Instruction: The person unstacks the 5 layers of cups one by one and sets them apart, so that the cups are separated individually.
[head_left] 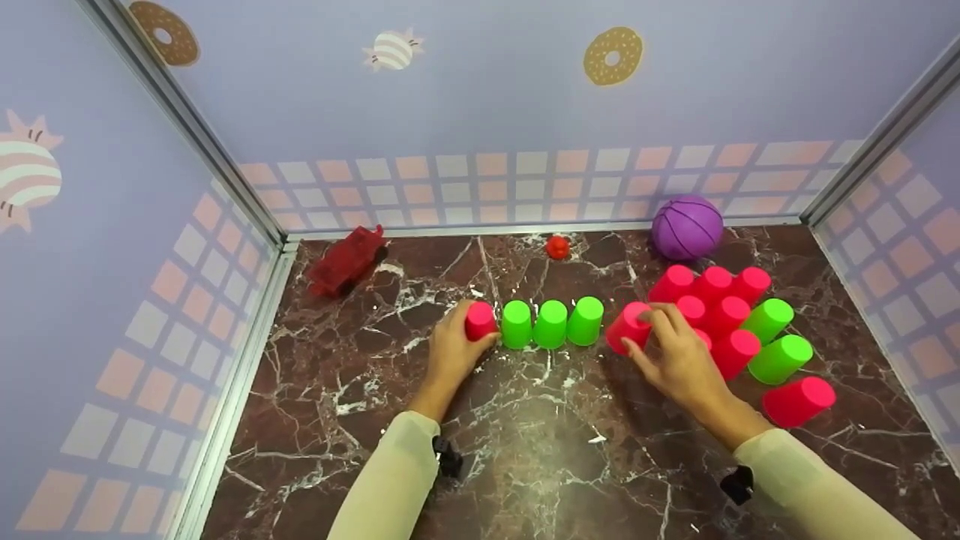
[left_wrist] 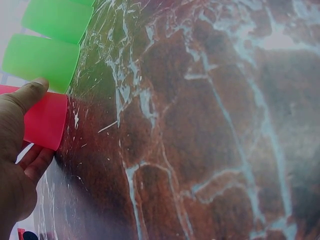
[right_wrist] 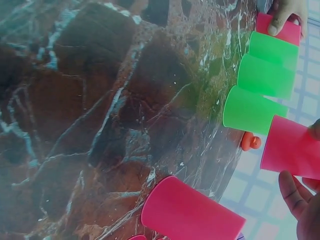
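My left hand [head_left: 454,349] grips an upside-down pink cup [head_left: 480,321] standing at the left end of a row. Beside it stand three upside-down green cups [head_left: 551,326]; the left wrist view shows the thumb reaching to the nearest green cup [left_wrist: 45,60]. At the row's right end, my right hand [head_left: 679,367] holds another pink cup [head_left: 626,330] between thumb and fingers. In the right wrist view this cup [right_wrist: 292,147] appears raised off the tabletop, apart from the green cups.
Right of my right hand, several pink cups [head_left: 731,315] stand bunched, with two green cups [head_left: 781,360] and a single pink cup [head_left: 799,401] alongside. Along the back wall are a purple ball [head_left: 688,227], a small red toy [head_left: 557,247] and a dark red toy [head_left: 346,262].
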